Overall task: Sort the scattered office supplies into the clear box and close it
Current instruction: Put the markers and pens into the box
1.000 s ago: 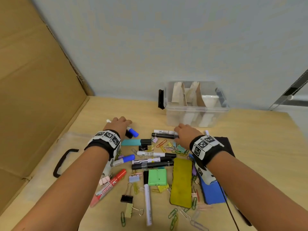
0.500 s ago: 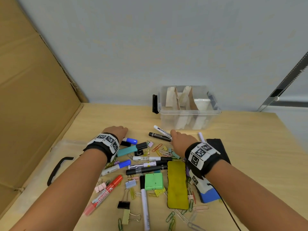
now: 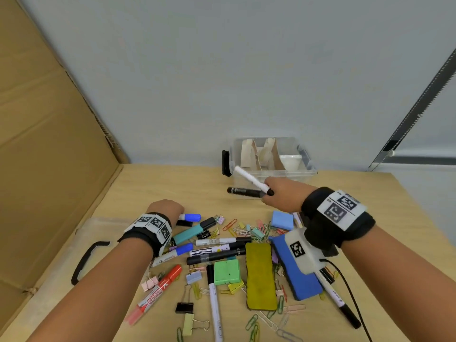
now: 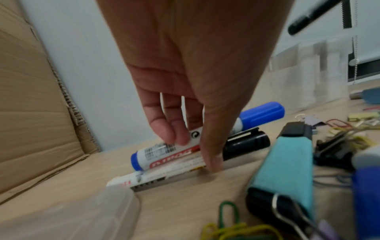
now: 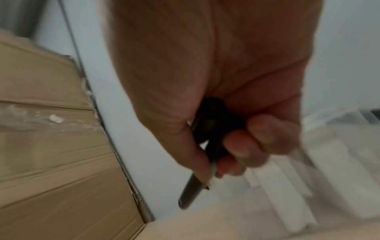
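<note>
The clear box (image 3: 311, 170) stands open at the back of the table, with cardboard dividers inside. My right hand (image 3: 268, 193) hovers just in front of it, gripping a white marker (image 3: 248, 178) and a black marker (image 3: 243, 191); the right wrist view shows the hand (image 5: 222, 159) curled round the black marker (image 5: 189, 193). My left hand (image 3: 170, 209) rests low at the pile's left edge. In the left wrist view this hand (image 4: 193, 146) pinches a blue-capped marker (image 4: 261, 113) and a white black-capped marker (image 4: 156, 177) between fingers and thumb on the table.
The clear lid (image 3: 103, 225) with a black handle (image 3: 84, 262) lies left. A cardboard wall (image 3: 49, 144) bounds the left side. Scattered: a teal highlighter (image 3: 190, 233), red marker (image 3: 158, 294), green case (image 3: 227, 271), yellow eraser (image 3: 260, 277), blue eraser (image 3: 298, 277), several pens and clips.
My right hand has lifted the white and black markers off the table and carried them up towards the box. The left hand stays on the blue-capped marker.
</note>
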Motion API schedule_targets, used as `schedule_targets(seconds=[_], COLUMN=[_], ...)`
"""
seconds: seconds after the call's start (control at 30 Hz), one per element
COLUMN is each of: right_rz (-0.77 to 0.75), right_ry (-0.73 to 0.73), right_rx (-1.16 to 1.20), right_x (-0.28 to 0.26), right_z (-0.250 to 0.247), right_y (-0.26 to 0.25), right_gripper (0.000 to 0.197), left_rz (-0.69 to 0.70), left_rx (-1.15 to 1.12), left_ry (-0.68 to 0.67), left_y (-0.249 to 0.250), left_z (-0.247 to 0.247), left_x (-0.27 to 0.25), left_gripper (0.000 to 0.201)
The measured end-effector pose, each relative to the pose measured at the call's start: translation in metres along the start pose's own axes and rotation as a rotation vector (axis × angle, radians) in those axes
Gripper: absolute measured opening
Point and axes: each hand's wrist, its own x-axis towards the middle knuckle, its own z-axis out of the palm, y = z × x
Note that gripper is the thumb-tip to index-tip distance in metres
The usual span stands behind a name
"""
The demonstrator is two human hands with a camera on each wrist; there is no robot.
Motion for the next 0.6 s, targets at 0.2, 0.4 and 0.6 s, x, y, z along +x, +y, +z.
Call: schedule_targets(seconds=[0.2, 0.4, 0.6], right_rz=[0.048, 0.242, 0.309], right_ry=[0.049, 0.211, 0.178], right_rx=[0.208, 0.388, 0.266], right_x=[0.016, 0.077, 0.105], right_z=[-0.024, -0.041, -0.028], right_y=[-0.012, -0.034, -0.042], right_gripper=[0.017, 0.029, 0.043], left_rz=[0.038, 0.058, 0.105], left_rx=[-0.002, -0.098, -0.227], left_ry=[0.185, 0.317, 0.406], left_y=[-0.004, -0.005, -0.002], left_z=[0.006, 0.004, 0.002], left_x=[-0.010, -0.018, -0.032], left_gripper=[0.020, 0.020, 0.022])
